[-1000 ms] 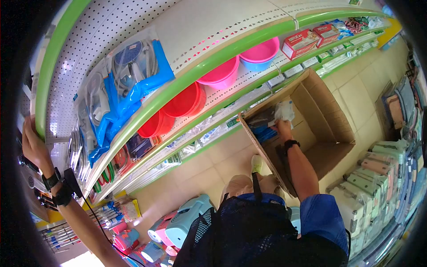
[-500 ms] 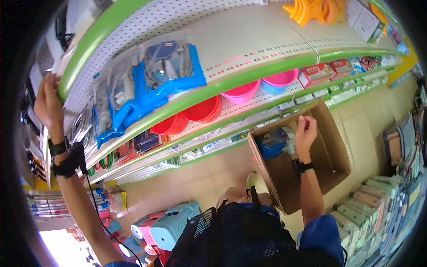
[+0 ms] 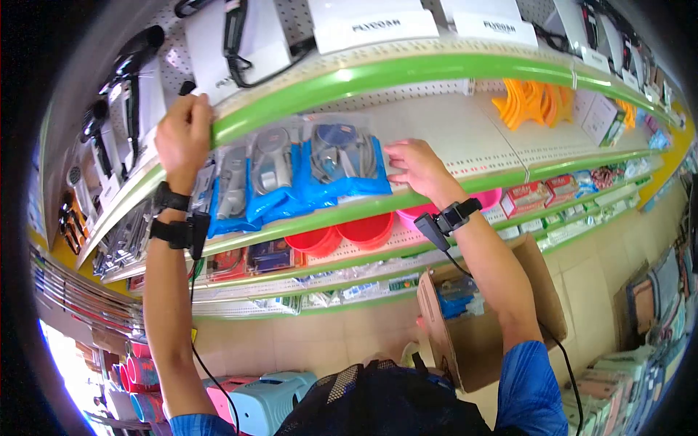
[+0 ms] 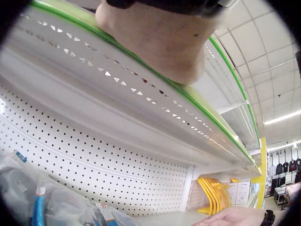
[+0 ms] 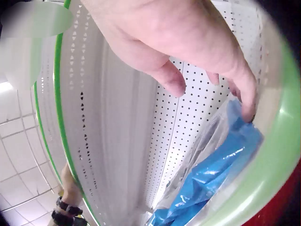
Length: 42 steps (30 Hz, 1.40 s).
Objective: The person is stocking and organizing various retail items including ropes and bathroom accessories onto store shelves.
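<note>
My left hand (image 3: 183, 138) grips the green edge of the upper shelf (image 3: 313, 83); in the left wrist view the hand (image 4: 155, 42) lies over that edge and its fingertips are hidden. On the shelf below, clear bags with blue lower parts hold shower heads and hoses; the rightmost bag (image 3: 342, 156) is beside my right hand (image 3: 422, 168). In the right wrist view, my right hand (image 5: 178, 37) has thumb and fingers spread apart, with one fingertip touching the upper end of the blue bag (image 5: 211, 165).
A cardboard box (image 3: 480, 341) stands on the floor, with a blue bag inside. Orange items (image 3: 534, 104) and a white carton (image 3: 598, 116) are farther right on the shelf. Red basins (image 3: 366, 231) sit below, and hair dryers (image 3: 131, 80) are displayed above.
My right hand has risen from the box to the shelf beside the bags. The head view has shifted, showing more of the upper shelf; my left hand stays at its edge.
</note>
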Available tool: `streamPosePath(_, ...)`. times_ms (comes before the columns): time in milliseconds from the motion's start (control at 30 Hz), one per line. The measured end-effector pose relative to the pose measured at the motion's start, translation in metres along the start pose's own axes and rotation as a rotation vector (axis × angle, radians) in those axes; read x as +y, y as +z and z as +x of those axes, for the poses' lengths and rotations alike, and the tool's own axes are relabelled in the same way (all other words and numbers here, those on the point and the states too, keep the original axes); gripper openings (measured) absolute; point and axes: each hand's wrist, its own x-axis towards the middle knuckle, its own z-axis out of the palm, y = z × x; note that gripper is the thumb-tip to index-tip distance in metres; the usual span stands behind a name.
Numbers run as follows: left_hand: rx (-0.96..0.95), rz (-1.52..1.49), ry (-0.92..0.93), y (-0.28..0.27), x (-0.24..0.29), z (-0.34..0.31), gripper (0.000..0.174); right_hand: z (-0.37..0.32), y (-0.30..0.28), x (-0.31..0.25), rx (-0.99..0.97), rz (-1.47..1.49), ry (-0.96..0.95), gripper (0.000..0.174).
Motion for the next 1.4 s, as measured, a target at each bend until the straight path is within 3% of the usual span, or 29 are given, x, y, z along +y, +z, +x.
streamPosePath(167,0.054,0.004,0.015,0.004,-0.006,0.001,0.031,0.014,0.012,-0.018,0.078,-0.013,0.057,0.060)
streamPosePath(267,0.061,0.005,0.009,0.006,-0.002,0.000,0.031,0.023,0.008,-0.029,-0.031,-0.160,0.171,0.068)
streamPosePath(500,0.063,0.025,0.034,0.004,0.001,-0.001,0.032,0.051,0.011,-0.030,0.055,-0.127,0.239,0.063)
streamPosePath(567,0.078,0.025,0.025,0.005,0.001,-0.001,0.032,0.058,0.014,-0.023,0.060,-0.065,0.111,0.056)
streamPosePath(700,0.081,0.033,0.049,0.002,0.003,-0.002,0.030,0.082,0.020,-0.012,0.099,0.033,0.170,0.039)
streamPosePath(767,0.082,0.034,0.061,0.002,0.004,-0.002,0.028,0.089,0.019,-0.007,0.055,-0.027,0.118,0.023)
streamPosePath(867,0.079,0.038,0.053,0.003,0.003,-0.002,0.028,0.090,0.028,-0.009,0.095,-0.241,0.127,0.016)
streamPosePath(1000,0.079,0.039,0.056,0.003,0.004,-0.001,0.030,0.072,0.049,-0.008,0.034,-0.143,0.087,0.016)
streamPosePath(1067,0.077,0.043,0.048,0.003,0.003,-0.001,0.031,0.081,0.051,0.002,0.072,-0.413,-0.084,0.019)
streamPosePath(1100,0.085,0.030,0.052,0.004,0.003,-0.001,0.031,0.078,0.052,-0.001,0.067,-0.413,-0.083,0.019)
streamPosePath(1167,0.090,0.020,0.054,0.003,0.000,-0.001,0.031,0.069,0.048,-0.007,-0.126,-0.075,-0.090,0.021)
streamPosePath(1200,0.084,0.019,0.052,0.002,0.000,0.000,0.031,0.059,0.050,-0.010,-0.127,-0.074,-0.088,0.021)
streamPosePath(1267,0.070,0.016,0.046,0.003,0.000,-0.001,0.031,0.031,0.049,-0.008,-0.060,0.100,-0.221,0.027)
streamPosePath(1400,0.063,0.016,0.011,0.004,-0.005,0.000,0.030,-0.034,0.008,0.000,0.080,0.088,-0.313,0.032)
